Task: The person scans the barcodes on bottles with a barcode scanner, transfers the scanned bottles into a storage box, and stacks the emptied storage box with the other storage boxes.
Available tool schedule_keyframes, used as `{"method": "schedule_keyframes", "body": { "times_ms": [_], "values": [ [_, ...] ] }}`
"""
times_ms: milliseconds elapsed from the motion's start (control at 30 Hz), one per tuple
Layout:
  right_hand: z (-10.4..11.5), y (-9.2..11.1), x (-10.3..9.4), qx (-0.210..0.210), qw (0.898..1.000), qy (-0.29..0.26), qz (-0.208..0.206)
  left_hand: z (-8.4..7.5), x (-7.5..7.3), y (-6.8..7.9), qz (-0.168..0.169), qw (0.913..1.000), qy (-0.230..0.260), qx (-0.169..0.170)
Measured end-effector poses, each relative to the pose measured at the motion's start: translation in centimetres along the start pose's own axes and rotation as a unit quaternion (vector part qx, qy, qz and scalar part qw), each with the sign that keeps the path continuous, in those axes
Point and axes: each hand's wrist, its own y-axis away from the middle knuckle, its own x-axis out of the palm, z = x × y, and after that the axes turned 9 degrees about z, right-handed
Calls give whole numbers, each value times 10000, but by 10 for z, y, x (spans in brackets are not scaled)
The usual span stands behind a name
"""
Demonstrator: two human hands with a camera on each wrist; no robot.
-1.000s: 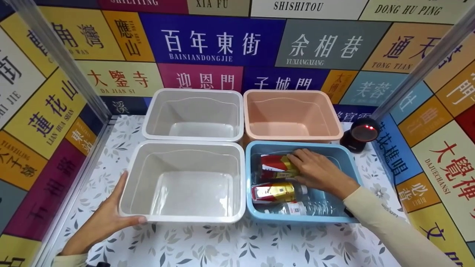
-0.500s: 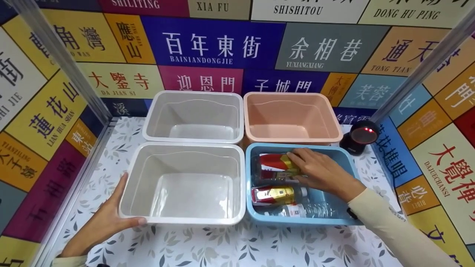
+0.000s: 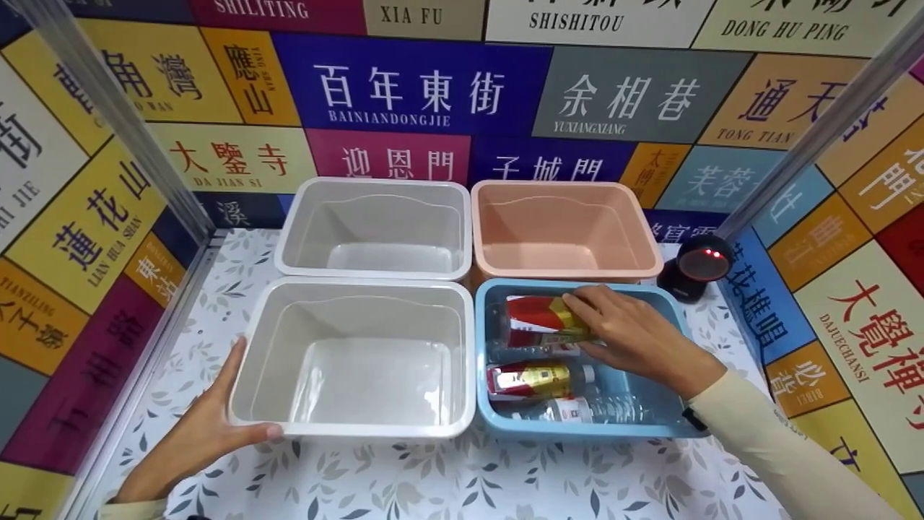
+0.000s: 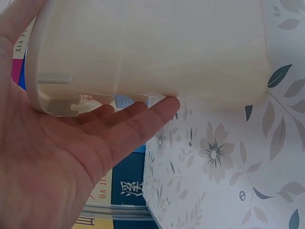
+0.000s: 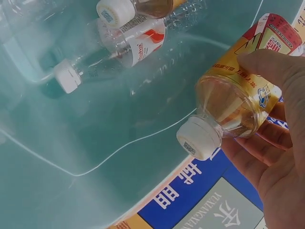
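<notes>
My right hand [image 3: 632, 332] grips a plastic drink bottle [image 3: 538, 318] with a red and yellow label, its thumb on one side and fingers on the other in the right wrist view. The bottle's white cap [image 5: 199, 138] sticks out past the fingers. Beneath it in the blue bin [image 3: 599, 431] lie a second red and yellow labelled bottle [image 3: 538, 379] and clear water bottles [image 5: 138, 45] with white caps. My left hand [image 3: 198, 433] touches the front left corner of the near white bin [image 3: 361, 429], thumb at the front, straight fingers along its outer side.
Behind stand a greyish-white bin [image 3: 372, 274] and a peach bin [image 3: 570, 274], rims close together. A black scanner [image 3: 696, 267] with red lights stands right of them. The table [image 3: 404, 480] has a leaf-patterned cover; printed panels [image 3: 419, 83] rise around it.
My right hand has lifted the drink bottle a little and shifted it slightly right, so more of a clear bottle shows under it. The left hand stays at the white bin.
</notes>
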Motion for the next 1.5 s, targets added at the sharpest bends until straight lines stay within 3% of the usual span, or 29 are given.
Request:
{"method": "schedule_keyframes", "body": {
  "times_ms": [733, 967, 1500],
  "values": [
    [-13, 17, -10, 125, 9980, -268, -561, 2, -4, 7, -63, 9994, -95, -341],
    [-19, 26, -10, 234, 9967, -410, -668, 3, -1, 6, -77, 9995, 110, -300],
    [-31, 48, -17, 678, 9920, -538, -920, 4, 4, 1, -194, 9998, 8, -52]
  ]
}}
